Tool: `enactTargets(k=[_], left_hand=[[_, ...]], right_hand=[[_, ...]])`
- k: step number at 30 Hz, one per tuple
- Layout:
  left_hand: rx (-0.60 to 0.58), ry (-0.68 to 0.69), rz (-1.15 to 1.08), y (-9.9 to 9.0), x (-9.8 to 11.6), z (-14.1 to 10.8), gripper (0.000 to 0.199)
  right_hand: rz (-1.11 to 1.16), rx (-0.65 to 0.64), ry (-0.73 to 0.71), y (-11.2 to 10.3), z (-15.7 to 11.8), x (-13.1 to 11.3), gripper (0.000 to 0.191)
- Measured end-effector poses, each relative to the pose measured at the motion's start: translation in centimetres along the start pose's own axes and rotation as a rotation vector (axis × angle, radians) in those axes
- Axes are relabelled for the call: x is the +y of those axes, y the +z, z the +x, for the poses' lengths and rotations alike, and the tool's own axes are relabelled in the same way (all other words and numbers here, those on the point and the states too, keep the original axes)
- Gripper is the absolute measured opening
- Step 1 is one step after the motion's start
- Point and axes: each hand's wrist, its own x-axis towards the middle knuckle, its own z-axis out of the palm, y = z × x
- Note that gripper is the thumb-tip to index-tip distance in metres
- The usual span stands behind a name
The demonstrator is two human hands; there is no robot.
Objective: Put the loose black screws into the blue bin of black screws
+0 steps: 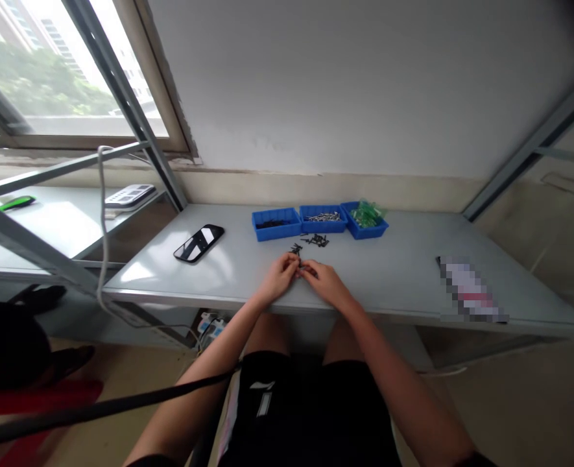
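My left hand [283,272] and my right hand [322,277] meet above the front part of the grey table, their fingertips closed around something small and dark that I cannot make out. Just beyond the fingers lie small black pieces [297,248], with a looser pile of black screw-like pieces [318,240] behind them. Three blue bins stand in a row at the back: the left bin [277,232] holds black pieces, the middle bin [324,227] silvery screw-like pieces, the right bin [370,231] green plastic bags.
A black phone [199,243] lies on the table [248,272] at the left, and a pixelated item [471,290] at the right. A white cable [102,246] hangs by the left frame post. A power strip [130,196] sits on the neighbouring table.
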Motion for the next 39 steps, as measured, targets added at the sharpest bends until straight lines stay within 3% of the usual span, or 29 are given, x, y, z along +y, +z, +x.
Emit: enactTargets(k=[9, 19, 26, 30, 39], left_hand=[[-0.003, 0.027, -0.027, 1.1, -0.7, 0.1, 0.011], [-0.025, 0.080, -0.033, 0.5, -1.2, 0.7, 0.019], [0.053, 0.054, 0.019, 1.0, -1.7, 0.8, 0.014], [0.039, 0.063, 0.052, 1.0, -1.5, 0.5, 0.014], [-0.011, 0.078, 0.090, 1.1, -1.7, 0.7, 0.023]], right_hand=[[-0.097, 0.064, 0.000, 0.2, -0.8, 0.2, 0.019], [-0.168, 0.147, -0.039, 0.7, 0.3, 1.2, 0.018], [-0.012, 0.205, 0.018, 0.5, 0.1, 1.6, 0.016], [0.119, 0.260, 0.040, 0.2, 0.0, 1.7, 0.017], [0.372, 0.247, 0.071, -0.4, -0.1, 2.4, 0.020]])
